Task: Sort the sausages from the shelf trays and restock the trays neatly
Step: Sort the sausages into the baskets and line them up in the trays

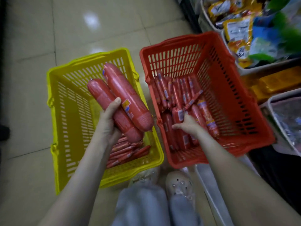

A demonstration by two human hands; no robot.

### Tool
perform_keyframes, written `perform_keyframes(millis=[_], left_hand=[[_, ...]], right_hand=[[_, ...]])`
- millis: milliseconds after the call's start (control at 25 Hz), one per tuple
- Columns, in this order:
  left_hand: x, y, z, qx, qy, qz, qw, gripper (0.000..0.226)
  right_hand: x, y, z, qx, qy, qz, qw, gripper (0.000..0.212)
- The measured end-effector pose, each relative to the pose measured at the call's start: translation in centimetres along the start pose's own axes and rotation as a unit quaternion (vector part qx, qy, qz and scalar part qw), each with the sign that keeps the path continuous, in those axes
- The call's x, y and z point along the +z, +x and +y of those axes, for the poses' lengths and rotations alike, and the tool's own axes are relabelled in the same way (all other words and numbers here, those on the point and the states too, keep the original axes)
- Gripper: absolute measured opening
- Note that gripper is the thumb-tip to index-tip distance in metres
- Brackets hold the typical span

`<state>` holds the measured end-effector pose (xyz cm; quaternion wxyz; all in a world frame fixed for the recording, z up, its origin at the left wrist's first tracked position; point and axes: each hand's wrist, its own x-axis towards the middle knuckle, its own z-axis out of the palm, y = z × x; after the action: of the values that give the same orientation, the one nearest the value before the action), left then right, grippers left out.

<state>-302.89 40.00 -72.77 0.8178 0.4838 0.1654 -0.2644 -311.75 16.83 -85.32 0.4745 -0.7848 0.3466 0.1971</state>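
Pink-cased and side by side, two thick sausages (123,101) are gripped in the left hand (109,118) above the yellow basket (53,98). The right hand (187,123) reaches into the red basket (228,88), thumb spread, fingers buried, its grip unclear. The sausage pile (177,93) lies directly beneath that hand, lengthwise away from the person, with shelf trays (270,101) farther right.

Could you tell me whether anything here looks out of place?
Nothing looks spilled or damaged. In the red basket, medium sausages lie jumbled at mixed angles; thin sausages in the yellow basket lie roughly parallel. The left hand grips two large sausages.
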Motion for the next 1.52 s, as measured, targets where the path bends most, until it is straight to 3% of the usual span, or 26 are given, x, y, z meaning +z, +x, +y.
perform_keyframes(millis=[80,160,280,440,520,640,680,800,880,1080,1160,1280,1360,1520], left_hand=[[-0.5,1.0,-1.3,-0.003,0.007,-0.003,1.0,0.111],[-1.2,1.7,-2.5,-0.007,0.011,-0.021,1.0,0.103],[-1.9,1.7,-3.8,-0.007,0.019,-0.028,0.999,0.073],[-2.2,1.0,-4.9,-0.008,0.065,-0.022,0.998,0.048],[-1.8,0.6,-5.3,-0.008,0.087,-0.03,0.996,0.042],[-0.8,0.2,-5.6,-0.008,0.101,-0.052,0.994,0.045],[-0.5,0.1,-5.6,-0.012,0.101,-0.06,0.993,0.044],[0.3,-0.1,-5.3,-0.023,0.104,-0.09,0.99,0.043],[0.5,-0.1,-5.1,-0.037,0.117,-0.107,0.987,0.042],[0.6,0.4,-5.1,-0.064,0.097,-0.09,0.989,0.029],[0.5,0.7,-5.1,-0.067,0.087,-0.081,0.991,0.03],[0.1,0.8,-5.4,-0.063,0.081,-0.084,0.991,0.031],[0.0,0.9,-5.7,-0.06,0.075,-0.083,0.992,0.036],[0.1,0.7,-5.6,-0.068,0.055,-0.072,0.994,0.032]], right_hand=[[1.4,1.6,1.1,0.043,-0.079,-0.03,0.995,0.069],[2.3,2.1,1.1,0.056,-0.136,-0.079,0.986,0.071],[2.5,1.2,0.6,0.068,-0.182,-0.116,0.974,0.064],[1.1,-0.7,-0.6,0.031,-0.212,-0.13,0.968,0.079],[0.5,-2.7,-1.9,-0.096,-0.143,-0.056,0.983,0.089],[0.2,-7.8,-5.0,-0.237,0.145,-0.022,0.96,0.082],[0.4,-9.1,-5.8,-0.25,0.172,-0.043,0.952,0.08],[1.5,-10.1,-6.5,-0.292,0.113,-0.076,0.947,0.089],[1.5,-9.7,-6.3,-0.276,0.177,-0.093,0.94,0.092],[0.2,-8.4,-4.6,-0.237,0.245,-0.031,0.94,0.086],[-0.6,-6.6,-2.5,-0.222,0.179,0.027,0.958,0.087],[-1.3,-3.2,0.8,-0.141,-0.049,0.097,0.984,0.091],[-0.8,-1.4,1.6,-0.068,-0.12,0.05,0.989,0.091],[-0.7,0.2,1.1,0.029,-0.223,-0.128,0.966,0.101]])
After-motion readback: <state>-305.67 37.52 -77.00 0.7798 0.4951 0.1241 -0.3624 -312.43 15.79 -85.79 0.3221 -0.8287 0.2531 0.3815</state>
